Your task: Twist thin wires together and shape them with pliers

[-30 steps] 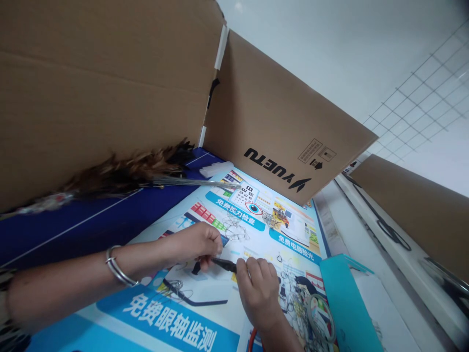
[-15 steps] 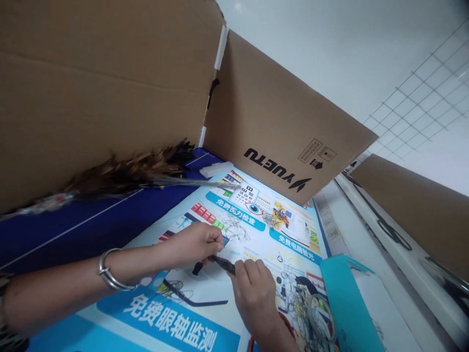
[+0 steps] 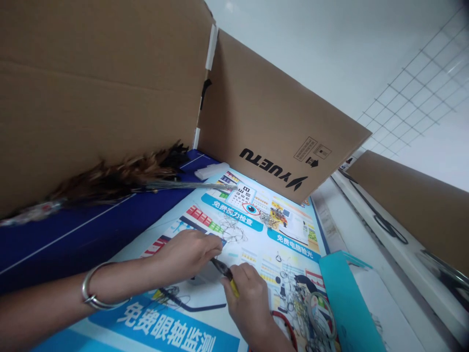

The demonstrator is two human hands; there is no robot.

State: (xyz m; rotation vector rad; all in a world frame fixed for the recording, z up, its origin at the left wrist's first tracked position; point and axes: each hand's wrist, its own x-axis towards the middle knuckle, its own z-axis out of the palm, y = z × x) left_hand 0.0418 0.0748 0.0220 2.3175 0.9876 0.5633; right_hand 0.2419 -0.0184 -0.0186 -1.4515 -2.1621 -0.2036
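Observation:
My left hand [image 3: 188, 254], with a silver bangle [image 3: 91, 298] on the wrist, is closed in a pinch over a printed poster [image 3: 205, 322]; what it pinches is too small to make out. My right hand [image 3: 247, 300] is wrapped round a dark tool with a yellow part, like small pliers [image 3: 224, 272], whose tip points up-left and meets the left fingertips. A small dark piece lies on the poster just under the left hand. Thin wire pieces [image 3: 234, 230] are scattered on the poster beyond the hands.
A feather duster [image 3: 120, 176] lies on the blue cloth [image 3: 73, 230] at the back left. Tall cardboard walls [image 3: 278, 127] stand behind. A teal folder [image 3: 344, 308] sits at right, beside a heap of wire rings and a tape roll [image 3: 318, 318]. A red loop [image 3: 284, 325] lies near my right wrist.
Both hands have slid slightly down and left over the poster. The tool has tilted steeper in my right hand, showing its yellow part. The view has shifted a little.

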